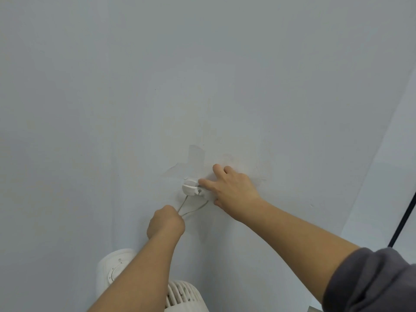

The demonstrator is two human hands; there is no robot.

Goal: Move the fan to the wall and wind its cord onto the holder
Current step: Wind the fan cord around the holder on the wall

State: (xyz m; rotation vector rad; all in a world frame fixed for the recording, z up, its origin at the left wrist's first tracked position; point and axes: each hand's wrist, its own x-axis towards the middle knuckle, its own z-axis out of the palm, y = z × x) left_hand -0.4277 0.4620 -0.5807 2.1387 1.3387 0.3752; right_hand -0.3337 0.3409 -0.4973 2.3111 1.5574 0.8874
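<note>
A small white holder (191,187) is fixed to the pale wall. My right hand (229,188) rests on the wall beside it, fingers spread, the index fingertip touching the holder's right side and the white plug there. Two strands of thin white cord (193,209) run from the holder down into my left hand (166,222), which is closed in a fist around them just below and left of the holder. The white fan (117,270) stands against the wall at the bottom of the view, partly hidden by my left forearm.
The wall (157,86) fills nearly the whole view, with patches of peeled paint (196,156) above the holder. A dark thin pole or cable (405,217) slants down at the right edge, where a second wall meets this one.
</note>
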